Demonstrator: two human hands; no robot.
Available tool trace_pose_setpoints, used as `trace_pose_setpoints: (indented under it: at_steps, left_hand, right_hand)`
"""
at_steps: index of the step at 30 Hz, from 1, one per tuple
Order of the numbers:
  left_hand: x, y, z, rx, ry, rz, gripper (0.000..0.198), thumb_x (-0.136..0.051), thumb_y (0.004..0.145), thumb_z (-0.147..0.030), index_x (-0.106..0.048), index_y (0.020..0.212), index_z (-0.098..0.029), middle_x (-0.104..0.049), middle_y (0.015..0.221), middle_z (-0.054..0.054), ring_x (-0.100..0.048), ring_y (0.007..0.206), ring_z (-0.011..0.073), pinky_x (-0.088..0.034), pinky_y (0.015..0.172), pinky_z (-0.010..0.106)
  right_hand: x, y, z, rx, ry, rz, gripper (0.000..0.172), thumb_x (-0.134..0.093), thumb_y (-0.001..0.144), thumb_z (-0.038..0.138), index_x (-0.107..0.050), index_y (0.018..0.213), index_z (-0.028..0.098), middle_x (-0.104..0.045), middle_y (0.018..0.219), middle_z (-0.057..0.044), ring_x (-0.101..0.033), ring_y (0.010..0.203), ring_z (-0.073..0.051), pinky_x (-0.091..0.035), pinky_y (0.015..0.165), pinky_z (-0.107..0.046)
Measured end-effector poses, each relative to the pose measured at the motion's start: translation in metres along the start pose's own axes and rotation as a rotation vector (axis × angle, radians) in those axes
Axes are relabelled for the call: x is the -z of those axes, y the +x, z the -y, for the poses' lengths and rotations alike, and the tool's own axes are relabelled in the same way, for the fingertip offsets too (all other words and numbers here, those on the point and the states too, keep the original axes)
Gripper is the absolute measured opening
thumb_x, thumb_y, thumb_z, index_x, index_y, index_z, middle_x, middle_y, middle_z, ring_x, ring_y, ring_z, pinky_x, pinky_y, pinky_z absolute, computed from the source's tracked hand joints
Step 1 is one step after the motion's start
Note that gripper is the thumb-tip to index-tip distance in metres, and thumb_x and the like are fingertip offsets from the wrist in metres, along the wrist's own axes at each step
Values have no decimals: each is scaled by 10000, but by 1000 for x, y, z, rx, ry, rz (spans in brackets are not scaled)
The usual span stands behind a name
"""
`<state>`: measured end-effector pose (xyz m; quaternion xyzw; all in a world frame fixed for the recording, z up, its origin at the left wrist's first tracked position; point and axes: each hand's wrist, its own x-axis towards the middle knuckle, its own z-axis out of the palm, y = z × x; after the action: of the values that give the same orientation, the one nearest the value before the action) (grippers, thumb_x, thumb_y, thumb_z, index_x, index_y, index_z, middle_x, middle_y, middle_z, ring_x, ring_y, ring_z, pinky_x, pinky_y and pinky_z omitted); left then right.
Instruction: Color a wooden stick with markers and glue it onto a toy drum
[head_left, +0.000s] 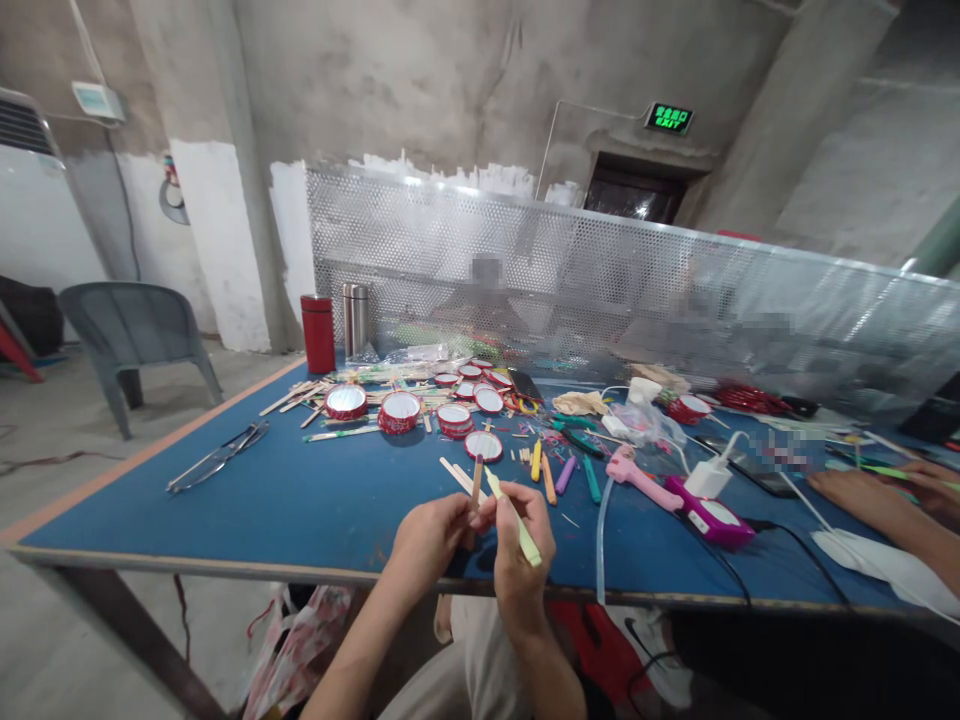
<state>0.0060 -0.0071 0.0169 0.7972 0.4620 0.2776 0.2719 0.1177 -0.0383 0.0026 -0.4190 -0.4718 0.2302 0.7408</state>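
My left hand [431, 540] is closed around a short brown wooden stick [476, 482] that points up, just over the near edge of the blue table [315, 500]. Touching it from the right, my right hand [521, 540] is closed on a pale yellow-green stick [512, 517] held like a pen, its tip meeting the brown stick. Flat wooden sticks [455, 473] lie on the table just beyond my hands.
Small red-rimmed round drums [400, 409] and coloured sticks [550, 478] lie mid-table. A pink glue gun [675, 492], white charger and cables sit at the right, near another person's hands [885, 500]. A red flask [319, 333], a steel flask, metal tongs [217, 457] and a perforated screen [600, 280] stand behind.
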Motion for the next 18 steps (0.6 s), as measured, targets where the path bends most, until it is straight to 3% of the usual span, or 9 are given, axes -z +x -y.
trace_pose_setpoints:
  at_steps: [9,15,18]
  left_hand:
    - [-2,0,1,-2,25,-28,195,-438,827,-228,-576,693,-198,-639,654,-24,-538,612,109,-305,559,187]
    - [0,-1,0,-2,-6,-15,195,-427,831,-222,-588,724,-205,-652,670,-24,-551,631,112,-322,584,187]
    - [1,-1,-2,10,8,-4,201,-424,831,-226,-571,695,-204,-650,659,-27,-549,622,110,-316,571,188]
  right_hand:
    - [1,-1,-4,11,-31,61,179,-503,878,345,-538,930,178,-618,679,16,-604,591,-127,-515,596,-272]
    - [0,1,-3,-21,-11,-32,213,-503,875,370,-530,943,170,-608,649,23,-597,544,-126,-508,552,-264]
    - [0,0,-2,-20,-6,-10,209,-505,870,369,-531,929,170,-610,642,21,-595,537,-126,-509,546,-264]
